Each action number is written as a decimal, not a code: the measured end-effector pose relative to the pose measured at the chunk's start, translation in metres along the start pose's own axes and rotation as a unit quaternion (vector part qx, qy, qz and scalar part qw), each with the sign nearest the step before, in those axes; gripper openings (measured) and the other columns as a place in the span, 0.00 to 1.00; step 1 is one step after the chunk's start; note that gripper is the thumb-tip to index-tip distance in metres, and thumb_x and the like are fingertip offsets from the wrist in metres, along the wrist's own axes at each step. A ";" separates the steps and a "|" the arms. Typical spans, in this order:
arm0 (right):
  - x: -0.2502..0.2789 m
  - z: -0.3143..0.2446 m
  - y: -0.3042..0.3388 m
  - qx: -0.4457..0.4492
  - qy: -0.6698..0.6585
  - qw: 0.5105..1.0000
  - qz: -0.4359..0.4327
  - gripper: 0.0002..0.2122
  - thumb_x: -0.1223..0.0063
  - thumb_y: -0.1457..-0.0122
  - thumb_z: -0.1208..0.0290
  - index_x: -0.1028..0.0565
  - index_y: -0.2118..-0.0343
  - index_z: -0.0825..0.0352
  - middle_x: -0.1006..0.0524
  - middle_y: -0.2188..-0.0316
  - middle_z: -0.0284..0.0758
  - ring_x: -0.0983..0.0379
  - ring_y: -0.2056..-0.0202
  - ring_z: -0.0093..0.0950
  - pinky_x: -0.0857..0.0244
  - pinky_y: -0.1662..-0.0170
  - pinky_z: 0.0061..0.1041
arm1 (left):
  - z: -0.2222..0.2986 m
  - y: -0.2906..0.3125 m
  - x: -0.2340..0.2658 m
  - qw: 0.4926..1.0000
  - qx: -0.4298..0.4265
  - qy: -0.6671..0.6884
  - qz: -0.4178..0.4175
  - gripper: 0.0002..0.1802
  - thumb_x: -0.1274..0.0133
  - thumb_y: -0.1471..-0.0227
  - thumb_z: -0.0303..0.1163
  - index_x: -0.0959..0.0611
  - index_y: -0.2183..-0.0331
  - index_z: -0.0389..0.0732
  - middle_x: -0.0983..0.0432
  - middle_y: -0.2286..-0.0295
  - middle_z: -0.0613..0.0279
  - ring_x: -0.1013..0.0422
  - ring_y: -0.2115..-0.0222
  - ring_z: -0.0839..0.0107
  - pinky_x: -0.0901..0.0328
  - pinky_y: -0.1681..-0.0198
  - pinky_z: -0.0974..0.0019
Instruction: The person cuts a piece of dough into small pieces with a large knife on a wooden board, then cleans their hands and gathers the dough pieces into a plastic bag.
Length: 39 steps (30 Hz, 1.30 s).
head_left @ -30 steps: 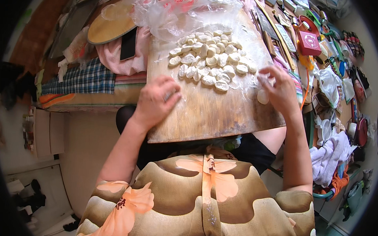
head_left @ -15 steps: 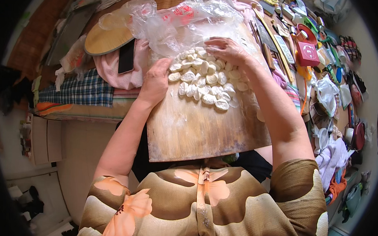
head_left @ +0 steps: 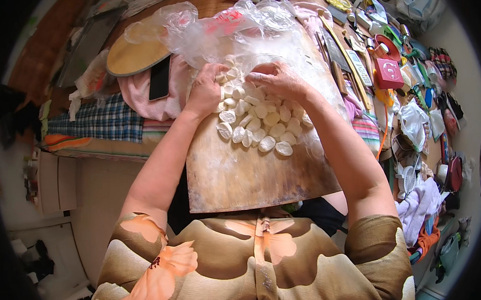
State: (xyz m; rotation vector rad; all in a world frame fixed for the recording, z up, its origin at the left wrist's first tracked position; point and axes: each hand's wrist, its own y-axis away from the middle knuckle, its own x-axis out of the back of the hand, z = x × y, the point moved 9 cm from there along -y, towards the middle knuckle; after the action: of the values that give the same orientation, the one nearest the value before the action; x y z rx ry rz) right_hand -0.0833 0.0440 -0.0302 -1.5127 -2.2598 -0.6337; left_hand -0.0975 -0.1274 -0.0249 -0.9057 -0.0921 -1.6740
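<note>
Dozens of dough pieces (head_left: 259, 111) lie on one board (head_left: 255, 183); left hand (head_left: 205, 90) and right hand (head_left: 280, 80) curl among them, grasp indeterminable.

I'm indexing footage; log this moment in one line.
left hand: at dough pieces; right hand: over them; wooden board: beneath them; clear plastic: beyond them

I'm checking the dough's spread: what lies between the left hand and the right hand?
The head view shows small floury white dough pieces between the left hand and right hand, on the brown wooden board.
</note>
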 end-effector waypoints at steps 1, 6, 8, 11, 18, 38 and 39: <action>0.007 -0.006 -0.003 0.005 0.060 0.998 0.037 0.23 0.45 0.46 0.52 0.23 0.53 0.65 0.22 0.54 0.44 0.24 0.57 0.39 0.33 0.51 0.33 | -0.002 0.001 0.003 0.999 -0.016 -0.033 0.036 0.23 0.60 0.56 0.17 0.23 0.55 0.34 0.26 0.59 0.47 0.30 0.54 0.54 0.37 0.47 0.60; 0.001 0.003 -0.056 0.080 0.184 0.978 0.064 0.27 0.47 0.46 0.52 0.28 0.45 0.62 0.26 0.49 0.42 0.29 0.48 0.38 0.37 0.45 0.34 | -0.008 -0.010 -0.008 0.998 -0.016 -0.054 0.028 0.28 0.61 0.55 0.18 0.27 0.49 0.30 0.27 0.53 0.43 0.32 0.49 0.52 0.40 0.42 0.59; -0.003 -0.005 -0.071 0.150 0.218 0.960 0.087 0.28 0.47 0.46 0.52 0.29 0.44 0.62 0.27 0.47 0.42 0.31 0.46 0.37 0.39 0.43 0.33 | -0.010 -0.016 -0.012 0.999 0.000 -0.042 -0.005 0.29 0.62 0.55 0.17 0.27 0.48 0.30 0.27 0.52 0.43 0.31 0.48 0.55 0.40 0.43 0.61; -0.014 -0.001 -0.073 0.077 0.103 0.992 -0.015 0.27 0.46 0.46 0.55 0.31 0.43 0.59 0.27 0.47 0.41 0.33 0.44 0.36 0.41 0.41 0.31 | -0.017 -0.016 -0.014 0.995 0.060 0.055 -0.059 0.27 0.61 0.53 0.16 0.27 0.48 0.31 0.25 0.54 0.49 0.29 0.50 0.65 0.38 0.44 0.66; -0.033 -0.029 0.005 0.181 0.126 0.975 -0.035 0.24 0.46 0.44 0.58 0.30 0.44 0.60 0.34 0.41 0.39 0.34 0.44 0.36 0.39 0.42 0.31 | 0.007 0.024 -0.013 0.942 0.076 0.311 -0.101 0.24 0.62 0.49 0.13 0.25 0.51 0.34 0.23 0.58 0.57 0.28 0.54 0.71 0.36 0.47 0.69; -0.015 -0.015 0.056 0.058 0.215 0.975 -0.017 0.28 0.51 0.42 0.41 0.28 0.44 0.55 0.36 0.38 0.35 0.42 0.38 0.35 0.48 0.35 0.36 | 0.034 0.085 0.040 0.989 -0.008 0.059 -0.134 0.22 0.47 0.52 0.23 0.23 0.51 0.36 0.31 0.47 0.51 0.37 0.44 0.57 0.42 0.40 0.61; -0.025 -0.019 0.060 0.073 0.244 0.967 -0.017 0.28 0.51 0.43 0.41 0.26 0.46 0.55 0.34 0.40 0.35 0.41 0.38 0.33 0.46 0.36 0.35 | 0.035 0.085 0.041 0.990 -0.017 0.025 -0.138 0.23 0.45 0.53 0.24 0.23 0.51 0.36 0.32 0.46 0.52 0.37 0.44 0.57 0.42 0.40 0.60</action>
State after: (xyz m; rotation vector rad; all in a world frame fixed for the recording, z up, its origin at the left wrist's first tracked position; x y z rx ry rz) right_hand -0.0179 0.0337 -0.0171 -1.1016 -1.9088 -0.7358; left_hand -0.0073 -0.1698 -0.0096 -0.9072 -0.1621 -1.9577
